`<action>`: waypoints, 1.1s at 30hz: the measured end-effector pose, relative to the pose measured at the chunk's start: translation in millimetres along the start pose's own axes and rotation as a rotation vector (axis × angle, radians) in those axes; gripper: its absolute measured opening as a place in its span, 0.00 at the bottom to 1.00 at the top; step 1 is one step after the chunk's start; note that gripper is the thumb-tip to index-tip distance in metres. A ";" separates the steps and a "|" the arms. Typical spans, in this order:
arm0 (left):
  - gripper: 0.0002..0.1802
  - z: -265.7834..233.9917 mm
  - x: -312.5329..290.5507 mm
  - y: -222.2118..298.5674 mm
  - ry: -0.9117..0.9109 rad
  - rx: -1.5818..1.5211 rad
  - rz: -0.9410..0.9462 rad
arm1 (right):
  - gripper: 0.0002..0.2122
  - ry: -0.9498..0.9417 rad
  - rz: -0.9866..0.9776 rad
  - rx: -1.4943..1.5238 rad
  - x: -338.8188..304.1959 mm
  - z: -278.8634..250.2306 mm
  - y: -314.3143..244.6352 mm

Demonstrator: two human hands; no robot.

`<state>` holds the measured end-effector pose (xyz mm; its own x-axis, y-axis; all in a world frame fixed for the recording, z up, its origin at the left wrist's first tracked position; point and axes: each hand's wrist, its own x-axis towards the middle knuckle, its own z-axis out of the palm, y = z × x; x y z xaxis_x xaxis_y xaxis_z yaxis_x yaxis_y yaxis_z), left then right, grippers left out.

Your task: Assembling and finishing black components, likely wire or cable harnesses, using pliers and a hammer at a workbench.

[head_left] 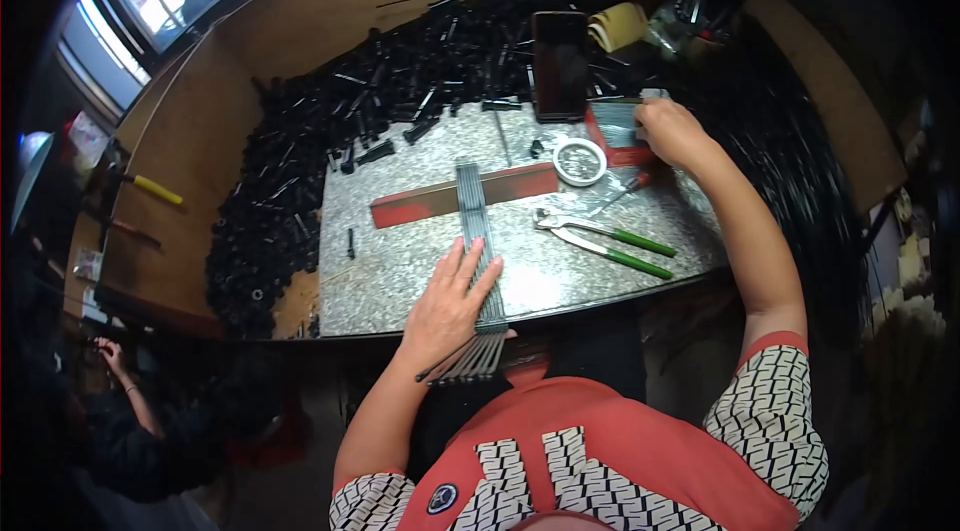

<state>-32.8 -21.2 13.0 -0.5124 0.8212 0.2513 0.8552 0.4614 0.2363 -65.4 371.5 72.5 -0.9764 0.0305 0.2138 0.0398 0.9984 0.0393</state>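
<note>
Red apron, hands apart, 1 on thin rods

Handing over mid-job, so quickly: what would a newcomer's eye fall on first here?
Probably the heap of black parts behind and left of the speckled slab. Next, the green-handled pincers on the slab's right side, then the left hand over thin rods crossing a reddish bar.

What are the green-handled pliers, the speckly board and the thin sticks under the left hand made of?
Pliers: likely metal, by the silvery shine; green grips perhaps plastic or rubber, evenly coloured. Board: maybe polished stone, being speckled and glossy. Sticks: probably metal, being thin, straight and faintly shiny.
</note>
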 end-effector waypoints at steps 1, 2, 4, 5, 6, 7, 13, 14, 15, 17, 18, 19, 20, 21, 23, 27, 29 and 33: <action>0.48 0.3 -2.3 -0.2 0.005 0.008 -0.008 | 0.05 -0.043 0.014 -0.017 -1.3 5.1 6.1; 0.48 2.7 -2.3 0.9 0.014 0.001 -0.002 | 0.05 -0.084 0.020 -0.031 0.3 11.8 9.6; 0.49 2.6 -4.3 -0.5 0.000 0.023 -0.019 | 0.05 -0.072 0.042 0.011 -1.9 19.2 15.2; 0.39 -1.4 -2.3 4.0 -0.001 -0.003 -0.029 | 0.04 -0.062 0.050 0.010 -4.6 21.2 19.7; 0.39 1.7 -2.0 2.5 0.013 0.005 -0.059 | 0.04 -0.056 0.054 0.010 -6.7 23.4 22.0; 0.35 7.8 -1.8 -2.4 0.013 0.053 -0.018 | 0.04 -0.042 0.054 0.000 -7.9 22.9 22.5; 0.33 12.9 -8.9 -4.8 0.026 0.084 0.004 | 0.05 0.010 0.004 0.071 -12.9 7.8 11.0; 0.33 10.9 -8.4 -4.5 0.026 0.081 -0.001 | 0.05 0.006 -0.001 0.071 -10.5 6.5 12.3; 0.33 8.0 -7.6 -3.9 0.009 0.089 0.002 | 0.05 -0.070 0.007 0.054 -6.5 5.3 13.9; 0.34 6.7 -7.8 -3.3 -0.007 0.095 0.004 | 0.05 -0.147 0.012 0.035 -4.1 6.2 16.0; 0.34 7.0 -7.9 -3.4 -0.011 0.079 -0.001 | 0.05 -0.102 -0.026 -0.001 -4.8 8.6 16.6; 0.35 7.0 -7.9 -3.7 -0.017 0.064 -0.005 | 0.05 -0.057 -0.064 -0.038 -5.6 10.0 16.5; 0.35 8.0 -7.6 -4.1 -0.018 0.062 -0.007 | 0.05 -0.060 -0.065 -0.038 -6.5 9.6 15.9; 0.35 8.9 -7.1 -4.5 -0.018 0.060 -0.007 | 0.06 -0.022 -0.049 -0.039 -7.9 6.6 14.7; 0.35 7.9 -6.2 -3.9 -0.026 0.058 -0.004 | 0.07 0.013 -0.027 -0.036 -10.2 1.5 11.5; 0.34 5.4 -2.8 -1.4 -0.024 0.057 -0.018 | 0.06 0.246 -0.095 -0.035 -2.2 0.1 -7.1; 0.34 6.5 -3.6 -2.3 -0.006 0.067 -0.021 | 0.07 0.359 -0.159 0.120 3.2 2.3 -36.0; 0.39 1.4 -0.8 2.4 0.015 -0.006 -0.016 | 0.10 0.404 -0.363 0.316 14.4 21.3 -91.8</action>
<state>-30.3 -20.3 12.1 -0.5268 0.8087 0.2615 0.8466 0.4722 0.2454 -87.6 281.2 51.2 -0.7559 -0.2714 0.5957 -0.4041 0.9094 -0.0985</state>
